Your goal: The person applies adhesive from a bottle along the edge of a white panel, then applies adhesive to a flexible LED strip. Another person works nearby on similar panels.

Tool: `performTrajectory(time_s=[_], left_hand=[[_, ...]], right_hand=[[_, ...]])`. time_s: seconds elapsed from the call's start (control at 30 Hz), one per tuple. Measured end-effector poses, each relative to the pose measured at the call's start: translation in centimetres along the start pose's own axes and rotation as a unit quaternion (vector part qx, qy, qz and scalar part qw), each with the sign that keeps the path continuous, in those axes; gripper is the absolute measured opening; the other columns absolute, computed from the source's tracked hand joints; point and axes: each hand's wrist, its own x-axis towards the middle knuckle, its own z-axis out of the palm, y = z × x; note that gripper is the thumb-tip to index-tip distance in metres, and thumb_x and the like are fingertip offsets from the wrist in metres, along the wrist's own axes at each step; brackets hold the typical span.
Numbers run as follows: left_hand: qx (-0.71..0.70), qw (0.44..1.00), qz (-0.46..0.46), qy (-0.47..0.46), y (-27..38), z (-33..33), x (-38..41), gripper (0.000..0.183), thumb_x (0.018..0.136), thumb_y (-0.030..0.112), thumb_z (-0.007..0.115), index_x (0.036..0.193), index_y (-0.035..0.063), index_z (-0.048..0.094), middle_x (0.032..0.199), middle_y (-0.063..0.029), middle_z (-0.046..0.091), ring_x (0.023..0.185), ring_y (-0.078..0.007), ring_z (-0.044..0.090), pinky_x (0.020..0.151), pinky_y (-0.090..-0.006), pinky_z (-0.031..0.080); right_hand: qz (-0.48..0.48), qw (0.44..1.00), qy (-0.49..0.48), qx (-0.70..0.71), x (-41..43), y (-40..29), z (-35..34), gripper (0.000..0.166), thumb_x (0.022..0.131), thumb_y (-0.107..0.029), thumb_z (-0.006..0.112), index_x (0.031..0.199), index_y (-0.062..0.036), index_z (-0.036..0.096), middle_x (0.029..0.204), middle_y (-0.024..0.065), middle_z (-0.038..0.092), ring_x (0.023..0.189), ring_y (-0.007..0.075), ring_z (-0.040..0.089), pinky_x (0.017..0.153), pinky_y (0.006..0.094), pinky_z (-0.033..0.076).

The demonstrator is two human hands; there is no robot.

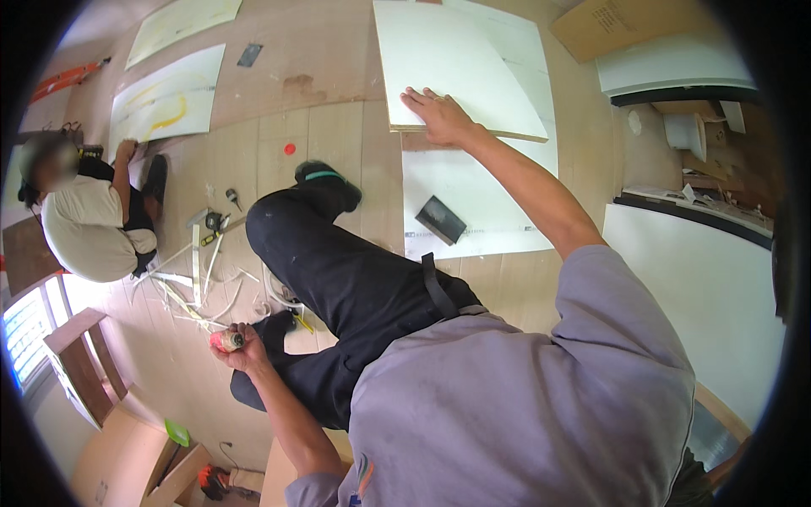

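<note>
My left hand [244, 352] is closed round a small red and tan container [226, 341] with a dark top, perhaps a bottle. My right hand [443, 117] lies palm down, fingers spread, near the edge of a white-faced wooden panel [456, 57] with a brown cut edge. Under that panel lie white sheets [488, 190] bearing print. A dark rectangular block [441, 220] rests on the lower sheet, between the panel and my lap. Pale strips [196, 266] lie scattered on the floor beyond my left hand, beside my bent legs.
At the left another person [89, 215] crouches near a white sheet with yellow smears [168, 98]. A tape measure [213, 220] and a yellow-and-black cutter [209, 239] lie on the floor. White cabinet panels [684, 272] stand at the right, a cardboard box [621, 25] at the top right.
</note>
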Motion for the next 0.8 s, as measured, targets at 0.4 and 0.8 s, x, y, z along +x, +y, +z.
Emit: performTrajectory(time_s=[0.4, 0.8], left_hand=[[-0.022, 0.999, 0.041, 0.016, 0.6, -1.4, -0.5, 0.047, 0.090, 0.059, 0.073, 0.101, 0.0134, 0.069, 0.092, -0.0109, 0.072, 0.071, -0.0284, 0.058, 0.055, -0.0358, 0.041], [-0.006, 0.997, 0.069, 0.031, 0.2, 0.2, -0.6, 0.050, 0.095, 0.065, 0.064, 0.105, 0.0158, 0.068, 0.083, -0.0075, 0.071, 0.068, -0.0283, 0.066, 0.053, -0.0366, 0.046]], right_hand=[[0.008, 1.000, 0.021, 0.013, -0.4, 1.8, -2.9, 0.080, 0.089, -0.005, 0.066, 0.163, -0.0173, 0.039, 0.172, 0.0053, 0.034, 0.149, 0.0395, 0.045, 0.112, 0.0614, 0.047], [0.040, 0.999, -0.003, -0.036, -4.0, 0.5, 0.8, 0.070, 0.099, -0.004, 0.051, 0.165, -0.0177, 0.032, 0.175, 0.0044, 0.027, 0.149, 0.0464, 0.042, 0.112, 0.0710, 0.043]])
